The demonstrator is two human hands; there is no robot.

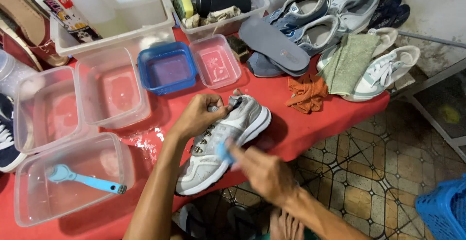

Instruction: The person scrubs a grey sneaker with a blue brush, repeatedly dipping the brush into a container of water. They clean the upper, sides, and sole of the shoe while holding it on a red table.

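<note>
Fingers of the left hand [201, 114] curl around the heel collar of a pale grey sneaker [224, 140], which lies on its side near the front edge of a red table [315, 118], while the blurred right hand [259, 169] pinches a small light-blue brush [224, 151] against the shoe's side. To the left, a clear plastic tub [29, 206] holds a blue-handled brush [82, 179]; behind the shoe sit a blue tray [167, 67] and an orange rag [307, 94].

labelled white jugs [92, 2] in far tub [116, 38]
</note>
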